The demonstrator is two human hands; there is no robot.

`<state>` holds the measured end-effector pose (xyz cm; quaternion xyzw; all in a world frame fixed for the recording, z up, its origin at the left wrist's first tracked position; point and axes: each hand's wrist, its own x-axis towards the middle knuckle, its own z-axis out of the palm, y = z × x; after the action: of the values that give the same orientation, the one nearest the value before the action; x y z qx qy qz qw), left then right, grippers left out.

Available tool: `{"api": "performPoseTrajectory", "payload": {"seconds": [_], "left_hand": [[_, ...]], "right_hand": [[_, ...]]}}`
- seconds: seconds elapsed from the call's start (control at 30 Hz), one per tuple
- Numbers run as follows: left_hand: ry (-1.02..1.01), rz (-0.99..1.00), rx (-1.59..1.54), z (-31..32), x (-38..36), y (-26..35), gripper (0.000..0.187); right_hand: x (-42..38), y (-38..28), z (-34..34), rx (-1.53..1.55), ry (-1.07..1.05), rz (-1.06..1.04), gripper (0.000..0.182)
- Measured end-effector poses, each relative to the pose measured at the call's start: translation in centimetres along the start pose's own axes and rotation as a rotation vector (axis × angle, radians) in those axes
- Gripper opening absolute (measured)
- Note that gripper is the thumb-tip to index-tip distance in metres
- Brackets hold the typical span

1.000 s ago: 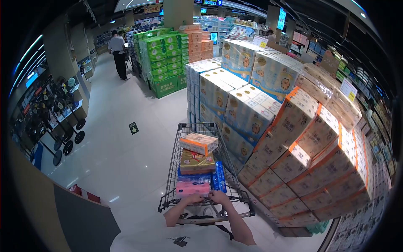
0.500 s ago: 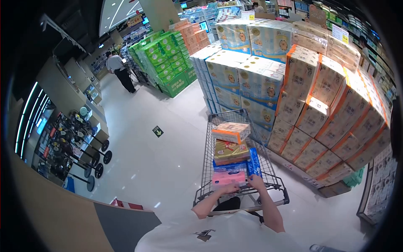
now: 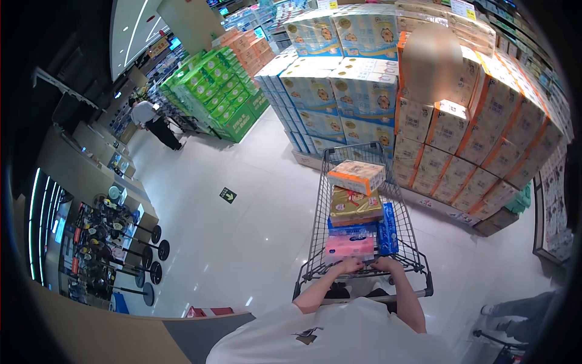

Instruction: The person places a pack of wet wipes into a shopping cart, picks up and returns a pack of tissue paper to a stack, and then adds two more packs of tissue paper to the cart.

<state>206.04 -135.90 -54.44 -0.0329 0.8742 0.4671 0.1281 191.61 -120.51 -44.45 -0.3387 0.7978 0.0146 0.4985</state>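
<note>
Shopping cart (image 3: 407, 227) likely handles best with left hand (image 3: 351, 265) and right hand (image 3: 385, 263) level, pressure even, front right corner kept off the stacked packs (image 3: 448, 161). Cart's basket stretches from the hands out to 12 o'clock. Left to right, clock centred on hands: arrow floor sign (image 3: 228, 195) at 10, well apart from cart; pink pack (image 3: 348, 247) at 11, just past left hand, which sits at cart's near end, fingers curled, can't tell what it grips; gold pack (image 3: 351, 206) and orange-banded pack (image 3: 354, 176) farther along, near 12; right hand just beside the left, also curled, hold unclear; blue pack (image 3: 388, 229) at 12 to 1; stacked packs at 1 to 2, outside cart.
</note>
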Motion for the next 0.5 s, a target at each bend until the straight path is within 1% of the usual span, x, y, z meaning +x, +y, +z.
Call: {"api": "performPoseTrajectory", "payload": {"seconds": [0.07,0.1,0.17,0.2,0.23,0.27,0.3,0.37,0.43,0.5], "left_hand": [[-0.157,-0.157,-0.244,-2.1,-1.7,2.2,0.041],[-0.161,-0.143,-0.253,-2.2,-1.6,1.7,0.041],[-0.152,0.023,-0.099,-2.4,-2.1,1.3,0.039],[-0.186,-0.036,-0.152,-2.5,-2.5,1.1,0.037],[-0.187,-0.03,-0.163,-2.8,-2.7,0.7,0.037],[-0.218,-0.065,-0.159,-3.1,-2.9,0.6,0.037],[-0.249,-0.101,-0.158,-3.5,-3.1,0.5,0.038],[-0.271,-0.103,-0.181,-3.8,-3.2,-0.2,0.037],[-0.139,0.101,0.176,-2.7,-2.4,-1.9,0.034],[-0.142,0.11,0.144,-3.0,-2.4,-1.8,0.033]], "right_hand": [[-0.2,-0.1,1.8,0.041,0.047,0.009,0.046],[-0.3,-0.1,2.2,0.051,0.073,0.014,0.046],[-0.6,-0.9,3.1,0.077,0.035,0.062,0.05],[-1.0,-1.8,3.4,0.078,0.071,0.084,0.051],[-1.4,-2.6,3.8,0.08,0.106,0.106,0.052],[-1.2,-2.8,4.6,0.099,0.147,0.119,0.054],[-1.1,-2.8,5.5,0.09,0.139,0.13,0.054],[-0.8,-3.0,6.6,0.206,0.18,0.125,0.054],[-0.8,-3.5,7.4,0.198,0.173,0.129,0.054],[-1.1,-4.1,7.8,0.296,0.201,0.203,0.055]]}}
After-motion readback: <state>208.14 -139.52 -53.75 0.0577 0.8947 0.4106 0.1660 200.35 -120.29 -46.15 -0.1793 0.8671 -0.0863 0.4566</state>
